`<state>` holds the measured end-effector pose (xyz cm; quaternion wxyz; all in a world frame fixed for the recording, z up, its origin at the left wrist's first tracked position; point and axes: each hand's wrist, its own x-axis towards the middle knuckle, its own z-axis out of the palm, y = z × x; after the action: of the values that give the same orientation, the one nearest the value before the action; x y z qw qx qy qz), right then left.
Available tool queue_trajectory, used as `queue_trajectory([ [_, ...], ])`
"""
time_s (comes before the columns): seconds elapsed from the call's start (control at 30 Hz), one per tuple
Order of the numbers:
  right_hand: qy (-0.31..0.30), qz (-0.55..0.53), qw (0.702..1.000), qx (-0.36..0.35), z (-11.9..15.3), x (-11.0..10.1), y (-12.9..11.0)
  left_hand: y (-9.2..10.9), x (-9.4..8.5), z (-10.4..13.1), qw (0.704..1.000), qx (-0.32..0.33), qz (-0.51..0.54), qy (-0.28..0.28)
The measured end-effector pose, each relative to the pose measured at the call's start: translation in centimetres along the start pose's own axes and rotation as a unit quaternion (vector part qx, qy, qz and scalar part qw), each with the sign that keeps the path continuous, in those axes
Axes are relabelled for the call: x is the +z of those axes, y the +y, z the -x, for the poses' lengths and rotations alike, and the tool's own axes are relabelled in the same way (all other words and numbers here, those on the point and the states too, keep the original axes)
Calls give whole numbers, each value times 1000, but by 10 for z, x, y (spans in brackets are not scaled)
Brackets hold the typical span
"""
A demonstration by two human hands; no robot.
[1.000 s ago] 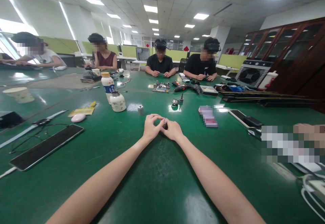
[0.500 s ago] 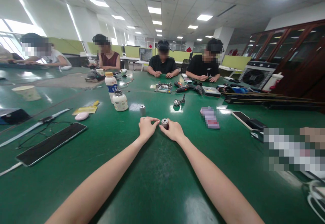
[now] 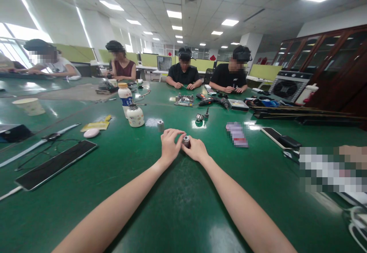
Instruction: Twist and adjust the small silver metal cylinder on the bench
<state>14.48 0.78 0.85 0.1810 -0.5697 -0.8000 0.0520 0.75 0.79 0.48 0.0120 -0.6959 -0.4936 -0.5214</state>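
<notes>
My right hand [image 3: 196,149] is wrapped round a small silvery metal cylinder [image 3: 186,142] that stands on the green table [image 3: 183,191]; its round top has a dark spot at the centre. At the cylinder's upper left edge, my left hand [image 3: 171,146] has its thumb and fingertips brought together in a pinch. Anything between those fingertips is too small to make out. A similar metal cylinder [image 3: 160,125] stands upright just beyond my left hand. Farther off lie a shiny metal part [image 3: 200,118] and a dark drill chuck-like piece [image 3: 207,113].
To the left are a white jar [image 3: 135,116], a bottle [image 3: 124,93], a pink oval case [image 3: 91,133] and a phone [image 3: 56,165]. A circuit board [image 3: 184,100] and power drill [image 3: 219,101] lie ahead. At right lies another phone [image 3: 273,135]. Several people sit across the table.
My left hand has risen and shifted right, bringing its fingertips to the top of the cylinder. My right hand keeps its hold in nearly the same place.
</notes>
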Motion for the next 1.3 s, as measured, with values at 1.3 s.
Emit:
queue_trajectory([
  [1.3,9,-5,1000,-1,1,2,1,-8,1,-3,985,-155,-57,-58],
])
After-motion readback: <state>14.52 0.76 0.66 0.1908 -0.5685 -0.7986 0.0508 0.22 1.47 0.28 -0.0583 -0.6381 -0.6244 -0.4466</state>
